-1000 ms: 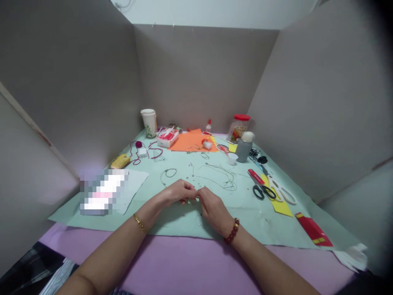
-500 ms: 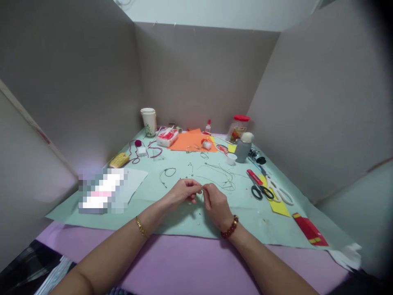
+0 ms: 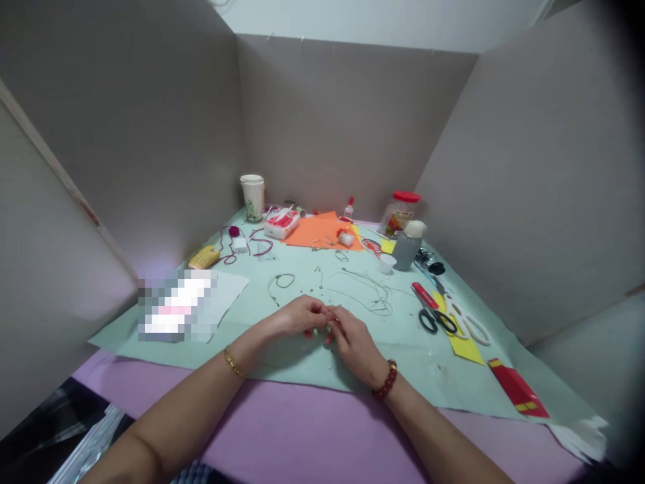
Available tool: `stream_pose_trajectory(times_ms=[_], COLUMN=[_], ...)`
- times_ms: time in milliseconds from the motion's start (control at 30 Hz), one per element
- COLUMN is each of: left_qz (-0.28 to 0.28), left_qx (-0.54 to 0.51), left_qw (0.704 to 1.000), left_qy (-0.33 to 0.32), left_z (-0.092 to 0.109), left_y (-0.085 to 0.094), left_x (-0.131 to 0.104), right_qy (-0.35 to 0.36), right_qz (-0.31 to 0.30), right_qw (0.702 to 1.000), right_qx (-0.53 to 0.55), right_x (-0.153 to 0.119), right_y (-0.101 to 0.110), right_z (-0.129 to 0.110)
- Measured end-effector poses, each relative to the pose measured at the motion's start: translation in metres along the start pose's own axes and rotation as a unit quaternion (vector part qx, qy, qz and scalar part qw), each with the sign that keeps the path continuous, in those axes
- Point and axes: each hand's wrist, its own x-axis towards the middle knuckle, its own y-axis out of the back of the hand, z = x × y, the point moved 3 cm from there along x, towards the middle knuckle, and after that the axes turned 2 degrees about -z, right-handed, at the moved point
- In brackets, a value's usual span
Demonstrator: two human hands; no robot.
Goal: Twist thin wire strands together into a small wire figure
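Grey partitions enclose the purple surface point(image 3: 307, 430) on three sides: a back panel point(image 3: 347, 121), left panel point(image 3: 131, 128) and right panel point(image 3: 524, 175). A pale green sheet point(image 3: 282, 359) covers most of the surface under soft, diffuse light.

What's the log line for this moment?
left hand: meets right hand | held: can't tell | ahead: thin strings | right side: black-handled scissors

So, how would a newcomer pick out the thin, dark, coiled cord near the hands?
Over the pale green sheet, find the left hand with a gold bracelet at the wrist. Just beyond it lies the thin, dark, coiled cord. One small ring with a trailing tail sets it apart from the wide, loose tangle of thin cords to its right.
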Motion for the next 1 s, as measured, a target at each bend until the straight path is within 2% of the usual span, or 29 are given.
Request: stream_pose_trajectory(times_ms=[133,267,533,700,867,1000], left_qz=[0.021,0.026,0.074,0.084,0.127,0.145], left_qx=[0.009,-0.022,-0.093,-0.137,-0.082,-0.014], left_qw=[0.999,0.999,0.992,0.986,0.988,0.989], left_qy=[0.033,0.04,0.044,0.038,0.011,0.006], left_z=[0.001,-0.002,-0.004,-0.002,-0.005,-0.005], left_y=[0.004,0.003,-0.005,-0.011,-0.01,-0.008], left_x=[-0.002,0.001,0.004,0.005,0.006,0.004], right_qy=[0.004,0.015,-0.007,-0.015,0.003,0.012], right_qz=[0.0,0.003,0.084,0.096,0.093,0.056], right_qw=[0.999,0.998,0.99,0.988,0.986,0.996], right_qx=[-0.033,-0.056,-0.109,-0.116,-0.136,-0.062], right_x=[0.002,0.003,0.002,0.002,0.0,0.0], right_y=[0.002,0.001,0.001,0.003,0.006,0.001], right_z=[0.001,0.005,0.009,0.009,0.006,0.003])
